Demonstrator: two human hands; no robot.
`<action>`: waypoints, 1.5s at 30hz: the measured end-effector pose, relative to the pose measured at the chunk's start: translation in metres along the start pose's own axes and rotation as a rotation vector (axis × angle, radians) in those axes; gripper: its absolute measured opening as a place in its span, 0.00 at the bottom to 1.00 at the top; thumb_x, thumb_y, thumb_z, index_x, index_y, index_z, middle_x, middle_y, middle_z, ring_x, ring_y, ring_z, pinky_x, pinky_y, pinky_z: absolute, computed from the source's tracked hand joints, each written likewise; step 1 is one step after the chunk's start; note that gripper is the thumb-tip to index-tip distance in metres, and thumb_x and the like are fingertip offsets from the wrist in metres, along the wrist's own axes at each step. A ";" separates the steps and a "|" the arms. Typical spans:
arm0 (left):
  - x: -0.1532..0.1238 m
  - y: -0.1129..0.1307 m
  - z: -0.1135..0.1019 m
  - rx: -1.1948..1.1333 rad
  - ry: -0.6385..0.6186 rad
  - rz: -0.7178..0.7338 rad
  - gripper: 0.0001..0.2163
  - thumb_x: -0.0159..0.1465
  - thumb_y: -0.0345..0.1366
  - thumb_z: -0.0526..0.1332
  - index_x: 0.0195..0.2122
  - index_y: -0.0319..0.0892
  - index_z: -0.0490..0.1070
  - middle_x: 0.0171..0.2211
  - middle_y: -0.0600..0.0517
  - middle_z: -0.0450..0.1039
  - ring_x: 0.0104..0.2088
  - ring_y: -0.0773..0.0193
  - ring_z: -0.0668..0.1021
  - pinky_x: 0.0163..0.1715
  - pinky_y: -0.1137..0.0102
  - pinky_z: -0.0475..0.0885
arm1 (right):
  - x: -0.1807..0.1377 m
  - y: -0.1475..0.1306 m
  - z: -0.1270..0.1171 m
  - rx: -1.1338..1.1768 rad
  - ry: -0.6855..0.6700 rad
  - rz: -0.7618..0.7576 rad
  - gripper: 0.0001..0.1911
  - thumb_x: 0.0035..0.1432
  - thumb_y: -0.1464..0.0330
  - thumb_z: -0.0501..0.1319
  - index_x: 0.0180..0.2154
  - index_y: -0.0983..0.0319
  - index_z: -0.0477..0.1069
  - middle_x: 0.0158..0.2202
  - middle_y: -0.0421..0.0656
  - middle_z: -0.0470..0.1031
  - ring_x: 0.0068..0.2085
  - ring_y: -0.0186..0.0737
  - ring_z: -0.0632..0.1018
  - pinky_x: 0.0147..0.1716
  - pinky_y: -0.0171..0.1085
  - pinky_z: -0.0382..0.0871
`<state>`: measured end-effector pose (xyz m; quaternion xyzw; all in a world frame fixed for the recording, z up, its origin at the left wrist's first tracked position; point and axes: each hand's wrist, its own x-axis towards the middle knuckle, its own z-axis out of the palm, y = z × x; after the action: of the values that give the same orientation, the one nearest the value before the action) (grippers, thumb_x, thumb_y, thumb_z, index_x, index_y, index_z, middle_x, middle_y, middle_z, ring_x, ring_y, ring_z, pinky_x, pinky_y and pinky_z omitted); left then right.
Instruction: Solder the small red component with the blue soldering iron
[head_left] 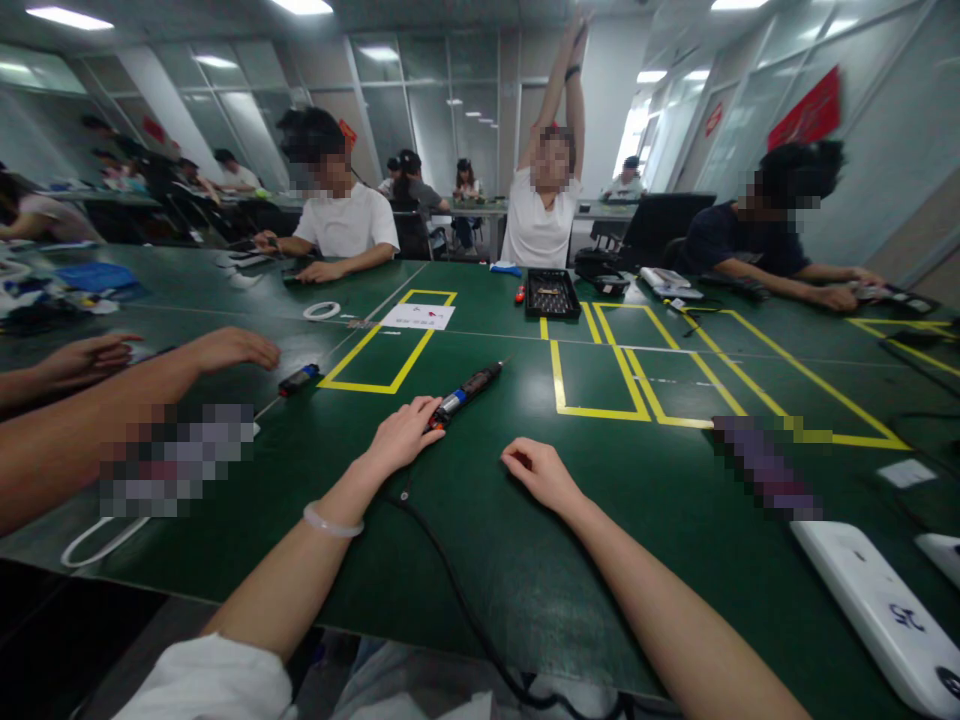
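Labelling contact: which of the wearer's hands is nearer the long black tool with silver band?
Left: the left hand is on the near end of the tool; the right hand is apart, to its right.

On the counter (517, 585), in the left hand (409, 435): a screwdriver (470, 391), tip forward and to the right. Nearer and to the right, apart: the right hand (545, 472). Farther left, just beside a taped outline (358, 387): a second screwdriver (298, 379). Across that outline's far part: a paper sheet (418, 317). Beyond the hands, before a person (538, 225) opposite: a tray (555, 314). At near right: a power strip (874, 610).
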<state>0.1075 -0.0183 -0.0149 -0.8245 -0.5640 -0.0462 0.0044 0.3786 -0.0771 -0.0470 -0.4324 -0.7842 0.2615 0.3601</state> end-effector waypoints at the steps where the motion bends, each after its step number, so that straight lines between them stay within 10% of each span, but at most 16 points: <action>1: 0.001 -0.014 0.000 -0.001 -0.010 -0.053 0.27 0.65 0.48 0.52 0.64 0.46 0.54 0.61 0.45 0.59 0.51 0.52 0.71 0.46 0.63 0.68 | 0.000 -0.001 0.000 0.001 -0.008 0.003 0.07 0.61 0.71 0.57 0.32 0.62 0.72 0.29 0.40 0.73 0.29 0.35 0.72 0.31 0.32 0.62; 13: -0.010 -0.137 -0.002 0.083 -0.015 -0.507 0.26 0.65 0.51 0.50 0.63 0.49 0.56 0.63 0.45 0.57 0.53 0.45 0.71 0.45 0.59 0.67 | 0.000 0.005 0.003 -0.027 -0.042 0.020 0.08 0.61 0.70 0.56 0.32 0.62 0.72 0.30 0.40 0.74 0.31 0.35 0.73 0.32 0.32 0.63; 25: -0.014 -0.110 -0.012 0.099 0.137 -0.652 0.17 0.66 0.45 0.50 0.47 0.39 0.67 0.47 0.40 0.71 0.42 0.49 0.75 0.37 0.62 0.69 | 0.000 0.005 0.003 -0.040 -0.063 0.028 0.07 0.61 0.69 0.57 0.32 0.62 0.72 0.30 0.40 0.74 0.31 0.35 0.73 0.32 0.32 0.63; 45: -0.011 -0.094 -0.006 0.159 0.192 -0.790 0.21 0.68 0.44 0.41 0.50 0.35 0.65 0.38 0.33 0.75 0.37 0.42 0.78 0.34 0.58 0.69 | 0.000 0.000 0.000 -0.048 -0.081 0.033 0.07 0.61 0.70 0.57 0.31 0.62 0.72 0.29 0.40 0.74 0.30 0.35 0.73 0.31 0.32 0.62</action>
<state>0.0155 0.0049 -0.0140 -0.5337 -0.8359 -0.0774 0.1023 0.3788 -0.0771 -0.0467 -0.4428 -0.7970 0.2659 0.3131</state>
